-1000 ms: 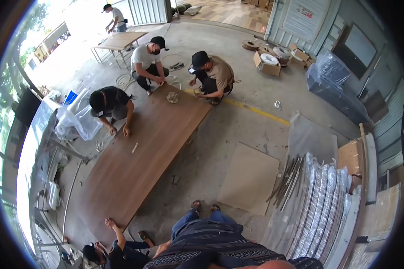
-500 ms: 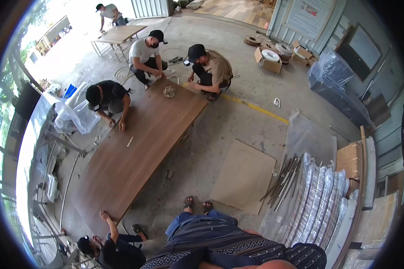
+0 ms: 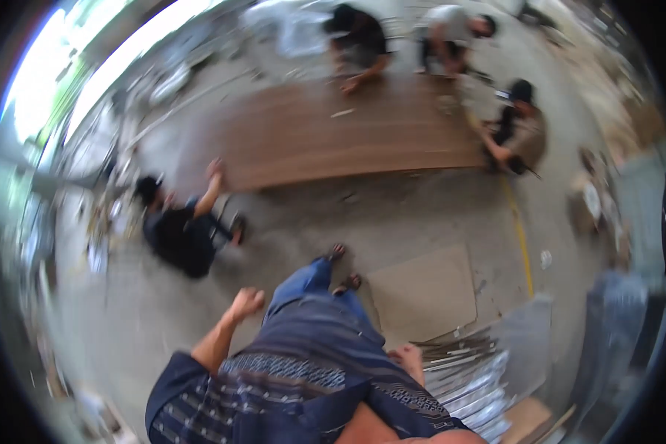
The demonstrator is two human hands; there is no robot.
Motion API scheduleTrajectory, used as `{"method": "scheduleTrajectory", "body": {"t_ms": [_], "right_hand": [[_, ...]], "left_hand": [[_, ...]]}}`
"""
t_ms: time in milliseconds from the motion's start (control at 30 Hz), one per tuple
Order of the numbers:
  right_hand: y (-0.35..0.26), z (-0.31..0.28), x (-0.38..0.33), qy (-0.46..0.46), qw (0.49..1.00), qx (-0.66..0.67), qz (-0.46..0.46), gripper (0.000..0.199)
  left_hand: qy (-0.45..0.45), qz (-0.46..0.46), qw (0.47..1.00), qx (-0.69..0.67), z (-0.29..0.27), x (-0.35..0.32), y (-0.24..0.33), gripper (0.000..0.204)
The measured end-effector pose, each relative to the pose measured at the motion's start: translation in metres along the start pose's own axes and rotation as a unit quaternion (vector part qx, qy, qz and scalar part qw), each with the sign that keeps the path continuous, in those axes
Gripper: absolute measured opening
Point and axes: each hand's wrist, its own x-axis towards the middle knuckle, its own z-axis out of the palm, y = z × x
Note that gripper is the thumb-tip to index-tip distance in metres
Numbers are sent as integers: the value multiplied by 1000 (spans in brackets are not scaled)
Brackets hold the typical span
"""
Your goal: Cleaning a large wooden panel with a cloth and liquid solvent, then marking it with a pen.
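Observation:
My left hand hangs beside my blue trousers, its fingers curled into a loose fist with nothing showing in it. My right hand is at my other side, against my dark patterned shirt; its fingers are blurred and partly hidden. Neither hand touches the long brown wooden tabletop ahead of me. A small pale strip lies on its surface. Several people in caps crouch around it. At its near left corner, one person's hand rests on the edge.
A flat cardboard sheet lies on the concrete floor to the right of my feet. Beyond it are thin metal rods and plastic-wrapped lengths. A yellow floor line runs past the tabletop's right end. Motion smears the outer parts.
My view has swung left, so the tabletop now lies crosswise ahead. My left arm and hand have come into view, and more of my right hand shows.

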Motion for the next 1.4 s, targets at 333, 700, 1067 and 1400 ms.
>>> {"method": "scheduleTrajectory", "body": {"t_ms": [333, 700, 1067, 1400], "right_hand": [[-73, -54, 98, 29, 997, -39, -59, 22], [-115, 82, 96, 50, 986, -159, -6, 20], [-163, 179, 100, 61, 968, -242, -6, 26], [-216, 202, 175, 15, 959, -281, 3, 18]], "left_hand": [[131, -252, 860, -425, 36, -51, 11, 29], [95, -388, 772, -494, 69, -107, -71, 20], [185, -332, 773, -508, -9, -91, -137, 21], [160, -385, 723, -551, 4, -55, -113, 14]]}}
